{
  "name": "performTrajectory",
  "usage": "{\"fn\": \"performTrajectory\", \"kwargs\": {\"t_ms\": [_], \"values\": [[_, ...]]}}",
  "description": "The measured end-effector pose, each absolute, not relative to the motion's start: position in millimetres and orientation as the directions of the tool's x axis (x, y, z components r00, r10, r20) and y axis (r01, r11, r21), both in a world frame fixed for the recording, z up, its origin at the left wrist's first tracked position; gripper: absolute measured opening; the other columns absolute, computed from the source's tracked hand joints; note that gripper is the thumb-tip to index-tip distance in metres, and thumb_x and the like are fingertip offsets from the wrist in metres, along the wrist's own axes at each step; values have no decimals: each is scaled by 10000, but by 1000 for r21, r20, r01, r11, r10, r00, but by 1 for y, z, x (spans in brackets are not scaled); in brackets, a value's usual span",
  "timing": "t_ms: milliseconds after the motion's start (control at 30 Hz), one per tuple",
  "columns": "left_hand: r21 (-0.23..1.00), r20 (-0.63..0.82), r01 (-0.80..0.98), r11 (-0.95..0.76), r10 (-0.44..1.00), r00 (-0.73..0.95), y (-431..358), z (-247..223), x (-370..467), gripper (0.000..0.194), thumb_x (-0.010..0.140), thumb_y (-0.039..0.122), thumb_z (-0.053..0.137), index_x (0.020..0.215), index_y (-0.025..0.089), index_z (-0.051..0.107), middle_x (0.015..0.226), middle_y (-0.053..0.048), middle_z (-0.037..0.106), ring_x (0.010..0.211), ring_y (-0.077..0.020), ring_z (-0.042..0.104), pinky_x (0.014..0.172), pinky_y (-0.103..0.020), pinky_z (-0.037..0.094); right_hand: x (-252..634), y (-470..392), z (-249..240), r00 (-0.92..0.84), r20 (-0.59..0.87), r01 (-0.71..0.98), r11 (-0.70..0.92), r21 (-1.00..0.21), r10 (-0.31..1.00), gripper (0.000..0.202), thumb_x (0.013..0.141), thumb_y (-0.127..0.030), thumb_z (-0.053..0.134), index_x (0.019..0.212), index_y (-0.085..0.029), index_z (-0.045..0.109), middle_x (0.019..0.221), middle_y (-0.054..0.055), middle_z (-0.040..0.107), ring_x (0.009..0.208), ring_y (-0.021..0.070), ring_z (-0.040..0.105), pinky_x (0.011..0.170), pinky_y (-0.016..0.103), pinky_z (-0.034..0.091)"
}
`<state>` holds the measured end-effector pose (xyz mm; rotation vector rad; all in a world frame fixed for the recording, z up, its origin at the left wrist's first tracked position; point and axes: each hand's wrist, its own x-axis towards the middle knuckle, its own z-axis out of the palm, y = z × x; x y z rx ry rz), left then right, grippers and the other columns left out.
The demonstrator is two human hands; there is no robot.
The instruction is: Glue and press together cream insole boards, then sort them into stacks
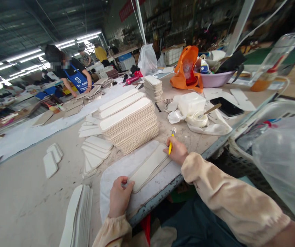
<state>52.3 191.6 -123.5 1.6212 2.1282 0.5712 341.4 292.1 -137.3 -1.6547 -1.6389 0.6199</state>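
Cream-white and round-ended, the top strip (148, 168) lies flat on a pale sheet (111, 175) at the edge of the bench (34, 195), between the two hands. Its long axis slants from the left hand (120, 197), at the near end, to the right hand (177, 151), at the far end, roughly parallel with the bench edge. Another strip shows partly from under it, on the edge side.

The left thumb and forefinger touch the near end; whether they pinch it or only rest on it, I cannot tell. The right fingers are closed round a yellow-handled brush (170, 147), bristles pointing up and away from the strip, handle end down near its far end. Both hands are close to the strip, one at each end.

Just beyond the sheet stands a tall stack of similar strips (129, 127); past the right hand sits a tub of white paste (198, 119).
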Motion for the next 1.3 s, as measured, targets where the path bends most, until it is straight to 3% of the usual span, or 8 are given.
{"fn": "performTrajectory", "kwargs": {"t_ms": [200,300,433,500,600,833,1167,1300], "values": [[605,68,794,69,988,-137,201,-107,61,562,739,449,580,1201,137,511,1175,-144,545,994,-255,577,858,-427,476,338,285,-121,42,303,200,289,-936,952,352,692,-299,692,844,-248,379,752,-46,568,638,127,547,647,273,462],[663,97,747,-49,995,-21,216,-85,81,648,713,425,647,1270,137,485,1317,-156,508,1236,-286,457,1037,-440,351,336,282,-109,18,356,-23,357,-934,934,392,704,-334,707,873,-255,362,745,-62,542,611,110,506,605,257,449],[735,10,668,-117,987,162,235,-67,113,479,730,376,649,1147,151,581,1115,-95,638,1031,-245,569,910,-351,415,336,280,-96,36,370,-176,370,-912,928,414,706,-351,719,877,-259,353,727,-71,539,589,102,484,561,243,427],[735,-29,667,-120,978,208,238,-64,126,256,784,368,578,922,159,629,825,-22,640,779,-182,565,710,-283,423,339,280,-92,66,371,-217,376,-901,926,425,695,-343,731,872,-257,355,743,-66,560,598,100,491,569,242,429],[705,-38,705,-77,989,145,234,-62,141,257,827,389,513,696,172,554,610,34,494,622,-135,452,581,-250,334,346,281,-86,102,364,-277,378,-883,926,445,667,-311,756,857,-250,358,769,-61,586,605,92,494,581,235,430],[755,-144,654,50,985,91,211,-61,171,321,850,479,480,774,178,564,650,27,534,643,-136,456,583,-244,332,361,281,-79,110,322,-400,338,-852,940,468,637,-285,773,859,-242,363,743,-79,534,604,84,490,560,213,412],[797,-136,598,84,990,42,201,-74,198,383,835,526,498,671,181,510,627,27,523,640,-131,474,576,-241,338,376,281,-85,145,357,-305,385,-871,923,412,681,-318,729,859,-235,367,729,-79,495,620,90,459,598,229,400],[907,-218,387,166,972,92,196,-75,198,393,770,551,591,740,159,609,672,4,590,669,-146,533,599,-247,377,378,283,-86,174,342,-270,379,-885,923,423,655,-316,736,843,-233,367,703,-85,466,599,85,426,574,219,372]]}}
